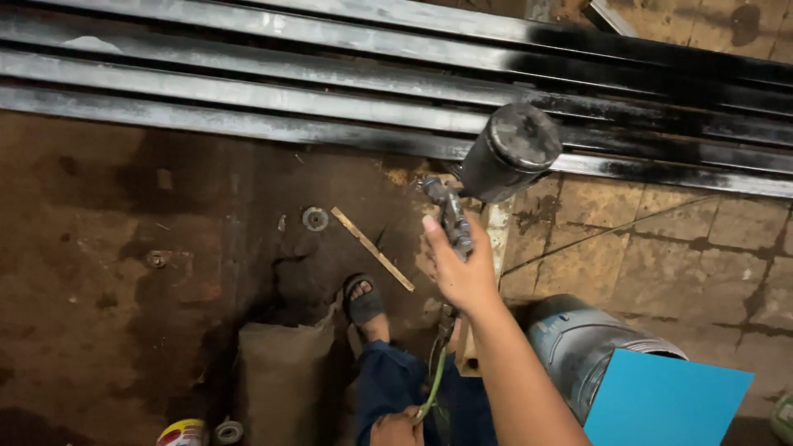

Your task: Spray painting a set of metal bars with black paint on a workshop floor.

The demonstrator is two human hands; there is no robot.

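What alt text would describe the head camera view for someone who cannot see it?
The right hand grips a spray gun with a dark paint cup, aimed toward long metal bars partly coated black. The left hand holds a green hose above a sandalled foot.

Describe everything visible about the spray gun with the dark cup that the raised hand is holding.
The metal spray gun has a grey, paint-stained body and a round dark cup mounted on top, smeared and dusty, tilted toward the long steel bars. The right hand wraps its handle from below, thumb up along the body. A thin green hose hangs from the bottom of the handle down to the left hand, which grips it near the frame's lower edge. The nozzle is hard to make out.
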